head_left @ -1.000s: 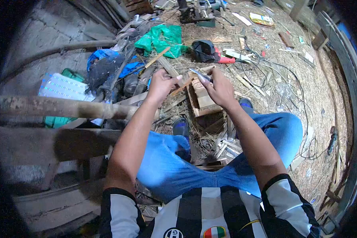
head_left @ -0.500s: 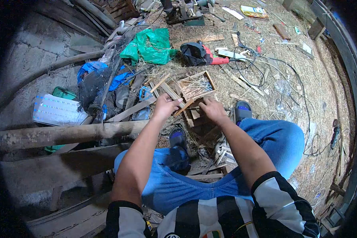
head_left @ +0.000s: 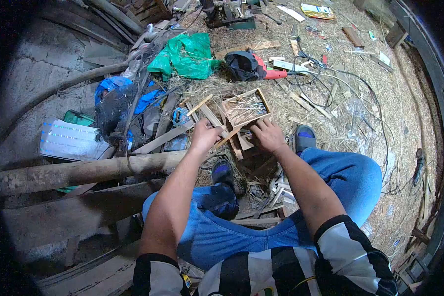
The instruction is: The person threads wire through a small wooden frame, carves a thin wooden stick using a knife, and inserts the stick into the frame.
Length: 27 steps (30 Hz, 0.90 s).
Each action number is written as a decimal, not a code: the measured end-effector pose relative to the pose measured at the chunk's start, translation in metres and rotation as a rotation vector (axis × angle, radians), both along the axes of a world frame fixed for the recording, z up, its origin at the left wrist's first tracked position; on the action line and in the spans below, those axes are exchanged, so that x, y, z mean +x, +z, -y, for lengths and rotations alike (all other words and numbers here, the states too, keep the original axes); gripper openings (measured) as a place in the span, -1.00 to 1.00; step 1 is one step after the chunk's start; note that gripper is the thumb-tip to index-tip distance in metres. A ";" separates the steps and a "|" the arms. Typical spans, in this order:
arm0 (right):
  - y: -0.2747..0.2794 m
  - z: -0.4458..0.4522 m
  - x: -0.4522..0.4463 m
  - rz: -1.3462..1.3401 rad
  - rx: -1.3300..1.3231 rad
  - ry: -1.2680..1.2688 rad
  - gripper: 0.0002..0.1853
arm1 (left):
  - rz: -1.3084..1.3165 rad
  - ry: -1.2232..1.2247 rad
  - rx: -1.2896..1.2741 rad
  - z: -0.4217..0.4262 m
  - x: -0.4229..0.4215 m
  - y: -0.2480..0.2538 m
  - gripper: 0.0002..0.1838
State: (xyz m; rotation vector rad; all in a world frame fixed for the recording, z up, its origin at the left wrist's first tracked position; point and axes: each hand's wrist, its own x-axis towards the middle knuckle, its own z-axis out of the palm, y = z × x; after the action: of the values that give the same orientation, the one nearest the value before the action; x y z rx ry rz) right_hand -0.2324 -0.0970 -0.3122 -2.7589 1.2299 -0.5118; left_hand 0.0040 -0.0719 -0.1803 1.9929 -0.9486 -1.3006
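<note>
My left hand (head_left: pixel 205 135) is closed on a thin wooden strip (head_left: pixel 228 138) between thumb and fingers. Beside it a longer wooden piece (head_left: pixel 211 116) slants up and to the left. My right hand (head_left: pixel 267 135) is at the near edge of a small wooden box (head_left: pixel 266 102), its fingers bent and their tips partly hidden; what they hold, if anything, cannot be made out. Thin sticks (head_left: pixel 246 109) lie inside the box. Below the hands, between my feet, is a dark gap with wooden pieces.
A green plastic bag (head_left: pixel 186 55) lies beyond my left hand. A red and black power tool (head_left: pixel 251 66) and cables (head_left: pixel 348 74) are farther off. A thick pole (head_left: pixel 84 170) runs along the left. Wood offcuts (head_left: pixel 283 190) lie between my legs.
From a second ago, the blade-like tool in my right hand is no longer visible. The box with sticks has come into view by my right hand. My left hand still grips the strip.
</note>
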 end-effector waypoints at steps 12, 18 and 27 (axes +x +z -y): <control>0.058 0.057 0.043 0.064 -0.001 0.087 -0.69 | 0.146 -0.034 -0.048 0.000 0.017 -0.025 -0.74; 0.076 0.074 0.077 -0.141 0.081 0.182 -0.71 | 0.055 -0.026 -0.087 -0.002 0.022 -0.023 -0.70; 0.069 0.081 0.095 -0.196 0.083 0.171 -0.77 | 0.069 -0.029 -0.083 -0.003 0.025 -0.018 -0.67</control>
State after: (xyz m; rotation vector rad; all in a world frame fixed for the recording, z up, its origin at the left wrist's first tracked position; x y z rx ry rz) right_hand -0.1371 -0.1781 -0.2431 -2.8623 1.0088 -0.1753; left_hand 0.0292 -0.0690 -0.1988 1.9777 -1.0508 -1.1955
